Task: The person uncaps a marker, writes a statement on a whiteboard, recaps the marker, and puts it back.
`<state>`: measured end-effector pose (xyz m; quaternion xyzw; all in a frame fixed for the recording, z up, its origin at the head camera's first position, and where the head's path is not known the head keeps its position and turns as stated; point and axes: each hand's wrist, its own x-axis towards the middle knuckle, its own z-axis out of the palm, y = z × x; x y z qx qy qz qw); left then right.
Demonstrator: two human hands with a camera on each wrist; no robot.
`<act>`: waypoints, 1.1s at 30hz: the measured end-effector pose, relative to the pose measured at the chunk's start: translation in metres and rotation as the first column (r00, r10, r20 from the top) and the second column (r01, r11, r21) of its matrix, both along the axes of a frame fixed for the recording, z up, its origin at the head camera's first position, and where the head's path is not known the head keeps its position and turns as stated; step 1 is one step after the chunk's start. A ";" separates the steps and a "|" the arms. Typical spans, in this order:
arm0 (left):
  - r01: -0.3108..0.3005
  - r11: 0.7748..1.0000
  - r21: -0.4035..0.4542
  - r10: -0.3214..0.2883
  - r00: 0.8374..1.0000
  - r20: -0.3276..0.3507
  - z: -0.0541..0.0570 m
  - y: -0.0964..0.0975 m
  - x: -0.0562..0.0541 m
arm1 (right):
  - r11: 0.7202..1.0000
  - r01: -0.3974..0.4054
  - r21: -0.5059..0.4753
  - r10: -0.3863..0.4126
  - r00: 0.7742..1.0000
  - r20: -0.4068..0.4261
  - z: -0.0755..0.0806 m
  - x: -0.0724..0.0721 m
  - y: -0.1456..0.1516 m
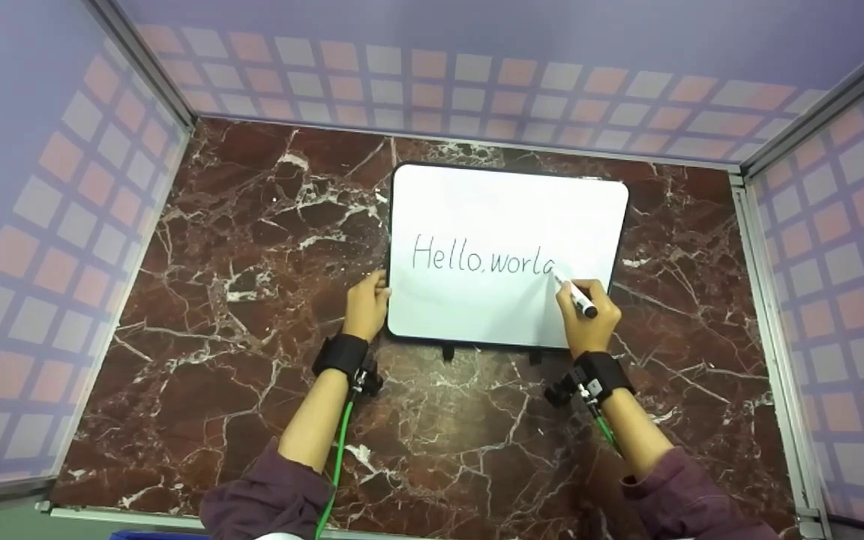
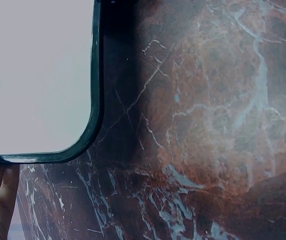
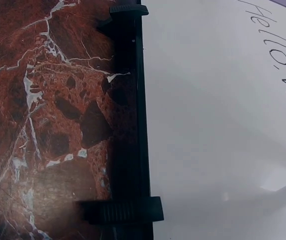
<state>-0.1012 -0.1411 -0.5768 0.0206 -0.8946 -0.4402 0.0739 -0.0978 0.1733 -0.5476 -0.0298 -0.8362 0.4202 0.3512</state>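
With the fingers of the right hand [image 1: 592, 326] curled round a white marker [image 1: 579, 296], holds it slanted, black end toward the wrist, tip at the last letter on the whiteboard [image 1: 507, 210]. With the fingers of the left hand [image 1: 364, 307] nearly together, pinches the whiteboard low on its left edge, thumb over the dark frame. Reads "Hello, worl" in thin dark writing [image 1: 447, 255] across the middle of the white surface, then one more rounded letter right beside the marker tip. Rests on the table [image 1: 244, 360], dark red with pale veins, slightly right of its middle and a little turned. Shows two black clips [image 3: 120, 211] along the lower edge, seen closer from the right wrist. Farther out, wears a black band with a small device on each wrist, a green cable [image 1: 340, 442] running back from the left one, and purple sleeves [image 1: 271, 491] pushed up the forearms. Around the table, stands enclosed by pale purple walls [image 1: 477, 22] with rows of pink and whitish squares.
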 end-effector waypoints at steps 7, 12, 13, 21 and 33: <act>-0.007 1.000 -0.025 0.007 1.000 0.001 -0.001 0.000 0.000 | 0.999 0.032 0.036 -0.032 0.999 -0.014 0.000 -0.003 0.000; -0.011 1.000 -0.015 0.011 1.000 -0.007 -0.001 0.000 0.000 | 0.998 0.050 0.038 -0.050 0.999 -0.006 0.003 -0.006 0.001; -0.010 1.000 -0.013 0.010 1.000 -0.007 -0.001 0.000 0.000 | 0.998 0.054 0.037 -0.054 0.999 -0.006 0.003 -0.006 0.001; -0.011 1.000 -0.007 0.011 1.000 -0.014 -0.001 0.000 0.000 | 0.998 0.067 0.021 -0.067 0.998 -0.004 0.007 -0.012 0.000; -0.004 1.000 0.008 0.004 1.000 -0.001 -0.001 0.000 0.000 | 0.998 0.055 0.005 -0.055 0.998 -0.002 0.008 -0.010 0.000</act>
